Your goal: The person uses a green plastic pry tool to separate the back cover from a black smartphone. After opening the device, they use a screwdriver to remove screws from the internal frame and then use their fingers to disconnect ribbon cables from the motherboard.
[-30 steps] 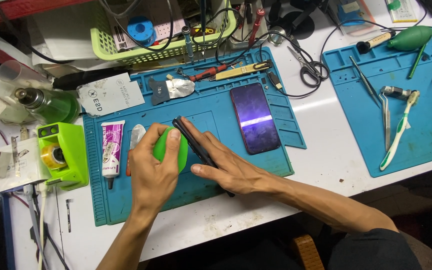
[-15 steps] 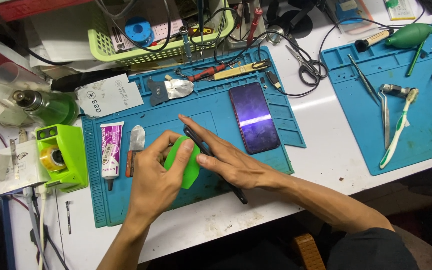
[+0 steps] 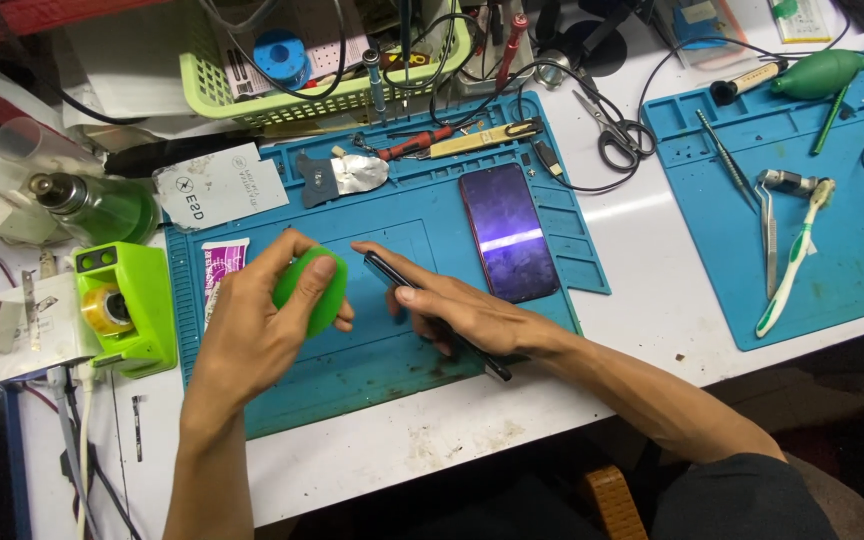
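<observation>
Left hand [image 3: 252, 335] grips a smooth round green suction cup [image 3: 310, 292].

This is a small electronics repair workshop, a phone-fixing bench; a blue silicone repair mat [image 3: 392, 370] with moulded compartments lies under the fingers [image 3: 377, 255], and a loose phone screen [image 3: 508, 232] rests just beyond their tips. Farther out from the fingertips lie scissors [image 3: 612, 130], tweezers [image 3: 767, 240], a toothbrush [image 3: 792, 262] and a green air blower [image 3: 817, 73]; a lime basket [image 3: 332, 95] of cables stands behind; a green tape dispenser [image 3: 122, 305] sits beside the knuckles.
</observation>
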